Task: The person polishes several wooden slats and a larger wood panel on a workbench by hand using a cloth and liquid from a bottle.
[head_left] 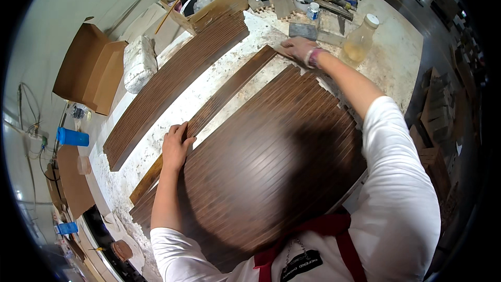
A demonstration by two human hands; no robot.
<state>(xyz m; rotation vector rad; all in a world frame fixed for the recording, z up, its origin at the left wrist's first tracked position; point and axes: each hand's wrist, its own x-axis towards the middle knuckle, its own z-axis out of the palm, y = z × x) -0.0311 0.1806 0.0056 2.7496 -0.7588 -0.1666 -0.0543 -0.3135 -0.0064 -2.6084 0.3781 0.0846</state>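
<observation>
A long, narrow dark-brown wooden strip (229,90) lies slantwise across the worktable. My left hand (176,147) is closed around its nearer part, with the thumb by one edge and the fingers over the other. At the strip's far end my right hand (299,49) is closed on it, fingertips partly hidden. Right beside the strip spreads a wide panel of dark grooved wood strips (313,109), its right edge stepped and uneven. A stack of similar brown strips (177,91) lies apart on the left.
The pale, stained worktable (402,36) carries a grey block (302,31), a capped jar (360,39) and a small white-capped bottle (312,11) near my right hand. A filled wooden box (209,5) stands at the back. On the left are an open cardboard box (94,68) and a blue cup (73,137).
</observation>
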